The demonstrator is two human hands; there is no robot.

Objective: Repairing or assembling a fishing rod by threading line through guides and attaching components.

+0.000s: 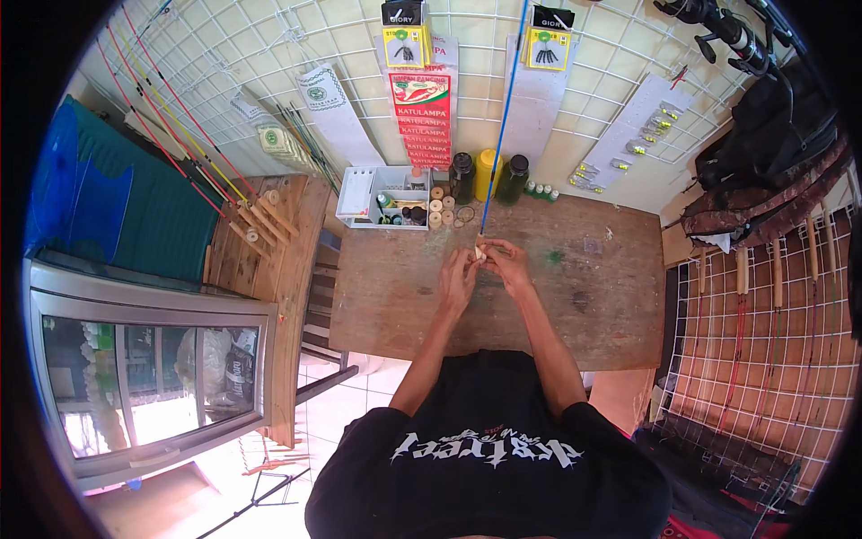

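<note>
A thin blue fishing rod (503, 117) rises from between my hands toward the top of the view, over the far part of the wooden table (395, 296). At its lower end sits a small pale piece (480, 252), too small to tell what it is made of. My left hand (458, 277) is closed, its fingertips pinching this pale piece from the left. From the right, my right hand (508, 268) closes its fingers round the rod's lower end. The fingers partly hide that end.
At the table's back edge stand a white organizer box (359, 211), cork rings (436, 205), dark bottles (462, 178) and a yellow bottle (486, 171). Rods with wooden handles (269, 220) lean at the left. A white wire grid (350, 45) holds tackle packets. Black bags (763, 153) hang right.
</note>
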